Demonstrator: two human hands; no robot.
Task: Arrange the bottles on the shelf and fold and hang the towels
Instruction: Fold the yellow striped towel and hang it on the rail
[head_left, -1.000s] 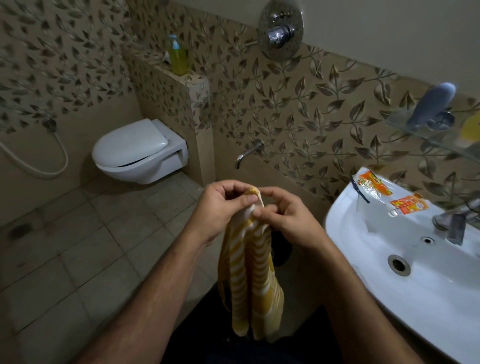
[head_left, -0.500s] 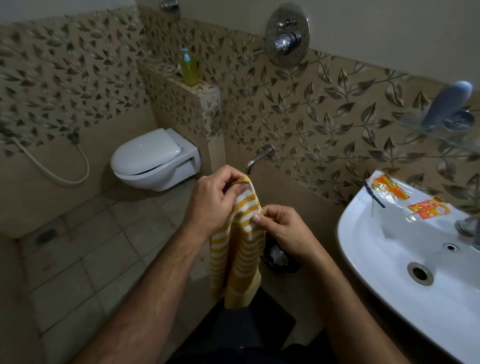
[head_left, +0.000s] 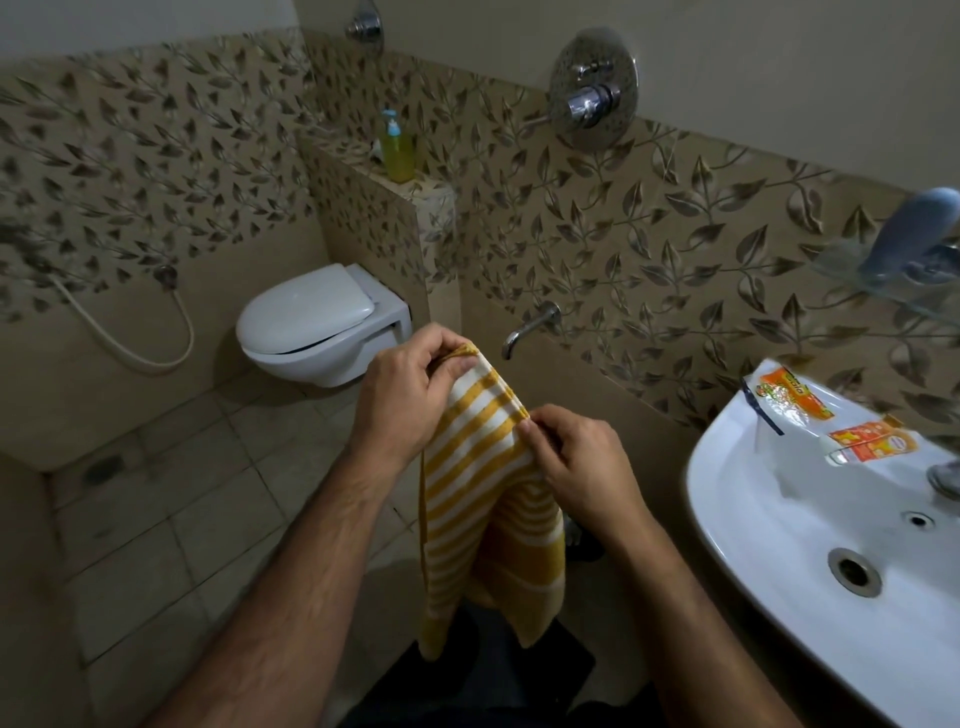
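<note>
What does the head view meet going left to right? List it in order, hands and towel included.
Spray hose → toilet → left hand → striped towel → right hand → sink → blue bottle on the glass shelf.

I'm seeing the yellow-and-white striped towel hanging folded mid-scene, top edge pinched; the grey-blue bottle is lying tilted on the far-right glass shelf.
</note>
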